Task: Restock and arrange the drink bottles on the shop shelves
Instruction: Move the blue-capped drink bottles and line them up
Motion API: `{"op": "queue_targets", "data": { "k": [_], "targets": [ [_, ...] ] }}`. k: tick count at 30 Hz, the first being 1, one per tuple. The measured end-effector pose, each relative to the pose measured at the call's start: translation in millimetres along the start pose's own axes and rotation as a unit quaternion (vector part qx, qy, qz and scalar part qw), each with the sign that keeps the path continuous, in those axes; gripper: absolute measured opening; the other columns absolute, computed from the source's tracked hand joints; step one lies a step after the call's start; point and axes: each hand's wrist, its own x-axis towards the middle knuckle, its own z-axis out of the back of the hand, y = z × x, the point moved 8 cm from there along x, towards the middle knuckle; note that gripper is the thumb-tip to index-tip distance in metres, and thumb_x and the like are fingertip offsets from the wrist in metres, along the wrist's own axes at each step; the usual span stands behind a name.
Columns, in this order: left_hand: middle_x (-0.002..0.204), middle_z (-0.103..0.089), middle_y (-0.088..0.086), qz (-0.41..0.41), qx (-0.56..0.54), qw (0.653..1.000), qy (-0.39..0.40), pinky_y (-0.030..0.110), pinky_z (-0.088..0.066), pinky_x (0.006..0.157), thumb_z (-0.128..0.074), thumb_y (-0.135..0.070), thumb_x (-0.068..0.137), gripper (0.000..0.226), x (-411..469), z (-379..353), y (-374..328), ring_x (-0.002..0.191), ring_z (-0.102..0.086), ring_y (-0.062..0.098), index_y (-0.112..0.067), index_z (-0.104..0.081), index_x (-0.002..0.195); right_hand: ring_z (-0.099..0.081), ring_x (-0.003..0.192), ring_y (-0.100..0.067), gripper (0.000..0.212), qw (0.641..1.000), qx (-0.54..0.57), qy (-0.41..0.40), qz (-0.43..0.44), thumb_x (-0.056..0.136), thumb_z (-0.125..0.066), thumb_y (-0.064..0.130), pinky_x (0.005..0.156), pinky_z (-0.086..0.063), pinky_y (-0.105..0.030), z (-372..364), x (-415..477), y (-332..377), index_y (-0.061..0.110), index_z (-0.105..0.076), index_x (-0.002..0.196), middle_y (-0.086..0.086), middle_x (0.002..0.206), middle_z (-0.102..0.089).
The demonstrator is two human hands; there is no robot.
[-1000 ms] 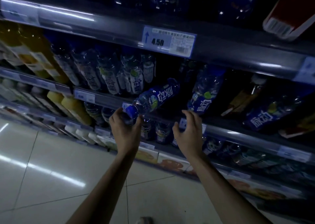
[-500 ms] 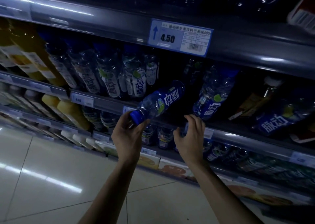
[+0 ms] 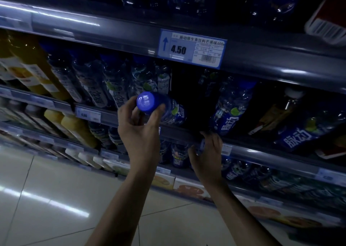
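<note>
My left hand (image 3: 139,133) pinches the full, slick blue-capped bottle (image 3: 164,111) at its neck; right hand (image 3: 206,157) loosely open on the shelf rail (image 3: 262,153).

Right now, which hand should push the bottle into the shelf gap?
Left. The left hand already grips the bottle by its cap end, aimed at the gap; the right hand rests on the shelf edge.

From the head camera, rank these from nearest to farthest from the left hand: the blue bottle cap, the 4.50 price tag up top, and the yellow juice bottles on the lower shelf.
1. Blue bottle cap, at the left hand fingertips.
2. Yellow juice bottles, lower left.
3. 4.50 price tag, upper right.
</note>
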Motion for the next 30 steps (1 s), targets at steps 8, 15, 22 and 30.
{"op": "queue_targets", "data": {
  "k": [8,15,22,30],
  "targets": [
    [0.118,-0.052,-0.007,-0.066,0.087,0.992,0.070,0.028,-0.050,0.085,-0.073,-0.029,0.082,0.042,11.4,-38.5,-3.3,0.107,-0.059,0.011,-0.021,-0.059,0.121,-0.042,0.119,-0.028,0.048,0.999,-0.025,-0.021,0.009,0.077,-0.059,0.019,0.099,-0.039,-0.037,-0.1,-0.3,-1.2,0.002,-0.055,0.122,-0.015,0.123,-0.053],
    [0.107,-0.051,-0.005,-0.059,0.079,0.990,0.097,0.038,-0.044,0.077,-0.066,-0.032,0.088,0.019,32.1,-60.8,3.3,0.094,-0.054,0.010,-0.029,-0.058,0.105,-0.037,0.125,-0.023,0.048,1.000,-0.016,-0.011,0.004,0.081,-0.056,0.022,0.101,-0.035,-0.033,-3.3,-0.5,-4.1,0.008,-0.050,0.126,-0.009,0.127,-0.049],
    [0.096,-0.052,-0.002,-0.012,0.046,0.992,0.115,0.019,-0.038,0.070,-0.071,-0.034,0.084,0.026,36.5,-76.5,19.6,0.079,-0.051,0.005,-0.020,-0.055,0.098,-0.037,0.125,-0.022,0.048,1.000,-0.010,-0.016,0.011,0.080,-0.056,0.021,0.101,-0.035,-0.032,-2.4,-1.9,-2.3,0.007,-0.051,0.126,-0.009,0.128,-0.048],
    [0.121,-0.056,-0.007,0.005,0.050,0.991,0.121,0.022,-0.049,0.090,-0.076,-0.034,0.078,0.048,34.6,-93.3,34.1,0.109,-0.055,0.002,-0.030,-0.052,0.119,-0.040,0.122,-0.022,0.049,0.999,-0.022,-0.027,0.022,0.078,-0.059,0.019,0.100,-0.028,-0.020,-0.7,-1.9,-1.1,0.005,-0.053,0.125,-0.010,0.126,-0.050]
  ]
}}
